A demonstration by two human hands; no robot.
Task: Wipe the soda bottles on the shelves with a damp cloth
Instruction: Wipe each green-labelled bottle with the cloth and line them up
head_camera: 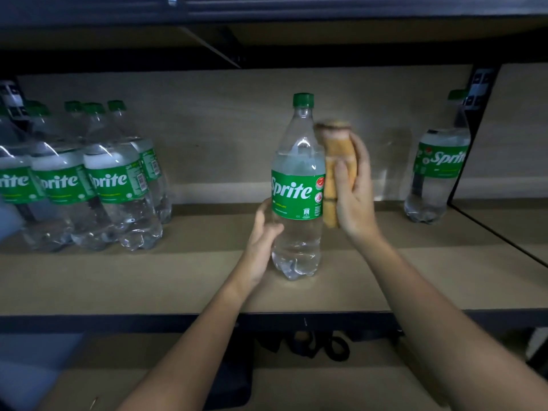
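Sprite bottle (297,185) stands upright mid-shelf (385,280), between both hands: left hand (264,232) grips its lower side, right hand (353,188) clutches folded cloth (333,161) against its right flank.

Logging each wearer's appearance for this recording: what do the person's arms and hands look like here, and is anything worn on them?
Both arms are bare along all the forearm that shows, with no sleeves in view. The left hand and right hand wear no gloves, and no watch, bracelet or ring can be seen on the wrists or fingers. The dim light and motion blur on the right hand leave finer marks unreadable.
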